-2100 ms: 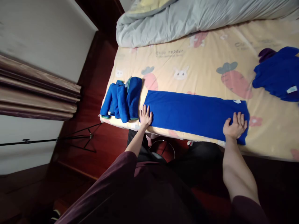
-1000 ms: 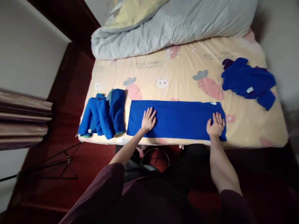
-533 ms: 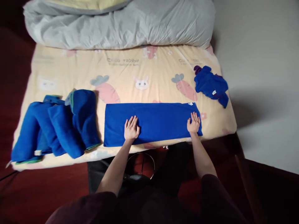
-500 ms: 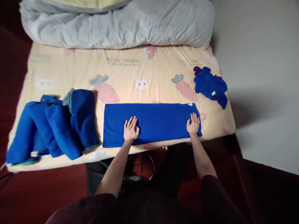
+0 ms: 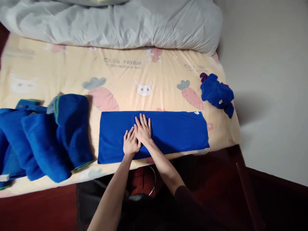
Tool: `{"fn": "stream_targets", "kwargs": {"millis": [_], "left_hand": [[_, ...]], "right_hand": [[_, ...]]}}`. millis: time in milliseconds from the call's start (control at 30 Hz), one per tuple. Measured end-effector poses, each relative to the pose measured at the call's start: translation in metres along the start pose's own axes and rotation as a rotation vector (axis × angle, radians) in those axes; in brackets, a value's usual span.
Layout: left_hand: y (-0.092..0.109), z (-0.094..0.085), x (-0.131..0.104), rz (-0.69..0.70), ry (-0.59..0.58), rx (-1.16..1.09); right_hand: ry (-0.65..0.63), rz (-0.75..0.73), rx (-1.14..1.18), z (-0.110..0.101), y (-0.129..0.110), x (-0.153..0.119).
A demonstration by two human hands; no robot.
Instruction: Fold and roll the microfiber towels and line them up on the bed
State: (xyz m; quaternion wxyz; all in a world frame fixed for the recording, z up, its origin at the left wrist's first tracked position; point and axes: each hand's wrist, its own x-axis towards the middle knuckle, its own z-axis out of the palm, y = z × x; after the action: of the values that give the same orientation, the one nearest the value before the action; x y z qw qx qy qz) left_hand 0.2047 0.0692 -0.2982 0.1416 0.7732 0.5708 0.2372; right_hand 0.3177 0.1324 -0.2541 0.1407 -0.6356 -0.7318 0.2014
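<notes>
A blue towel (image 5: 178,131), folded into a long flat strip, lies along the front edge of the bed. A small white tag shows near its upper right corner. My left hand (image 5: 132,142) rests flat on the towel left of its middle, fingers spread. Right beside it, my right hand (image 5: 144,130) also lies palm down on the cloth, its fingers stretched out and pointing away from me. The two hands touch or slightly overlap at the thumbs. Neither hand grips anything.
Several rolled or folded blue towels (image 5: 45,144) with green edging are heaped at the left. A crumpled blue and purple cloth bundle (image 5: 216,93) sits at the bed's right edge. A grey quilt (image 5: 120,25) lies across the back of the patterned sheet (image 5: 163,77). A wall (image 5: 269,80) stands at right.
My right hand has slid left from the towel's right end to beside my left hand. My left hand stays on the towel's left part. The view has shifted slightly right.
</notes>
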Motion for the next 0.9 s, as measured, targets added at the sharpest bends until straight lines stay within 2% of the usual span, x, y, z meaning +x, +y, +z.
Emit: {"fn": "stream_targets", "kwargs": {"millis": [67, 167, 367, 467, 533, 667, 800, 833, 900], "left_hand": [[0.0, 0.0, 0.0, -0.014, 0.003, -0.009], [0.002, 0.0, 0.001, -0.023, 0.01, -0.035], [0.004, -0.001, 0.002, -0.023, 0.04, -0.052], [0.005, -0.001, 0.001, -0.022, 0.05, -0.059], [0.005, 0.0, 0.001, -0.022, 0.057, -0.064], [0.006, 0.0, 0.001, -0.017, 0.081, -0.074], [0.006, 0.001, 0.001, -0.017, 0.078, -0.088], [0.005, 0.001, 0.001, -0.016, 0.079, -0.092], [0.004, 0.002, 0.0, -0.017, 0.082, -0.099]], "right_hand": [[-0.024, -0.076, -0.016, -0.004, 0.013, 0.003], [-0.018, -0.123, -0.066, -0.023, 0.06, -0.001], [0.054, 0.066, -0.173, -0.084, 0.191, -0.025], [0.092, 0.167, -0.217, -0.11, 0.24, -0.037], [0.116, 0.189, -0.228, -0.119, 0.26, -0.04], [0.167, 0.141, -0.187, -0.13, 0.285, -0.035], [0.361, 0.253, -0.169, -0.166, 0.328, -0.03], [0.365, 0.279, -0.173, -0.179, 0.341, -0.029], [0.258, 0.268, -0.167, -0.202, 0.362, -0.026]]}}
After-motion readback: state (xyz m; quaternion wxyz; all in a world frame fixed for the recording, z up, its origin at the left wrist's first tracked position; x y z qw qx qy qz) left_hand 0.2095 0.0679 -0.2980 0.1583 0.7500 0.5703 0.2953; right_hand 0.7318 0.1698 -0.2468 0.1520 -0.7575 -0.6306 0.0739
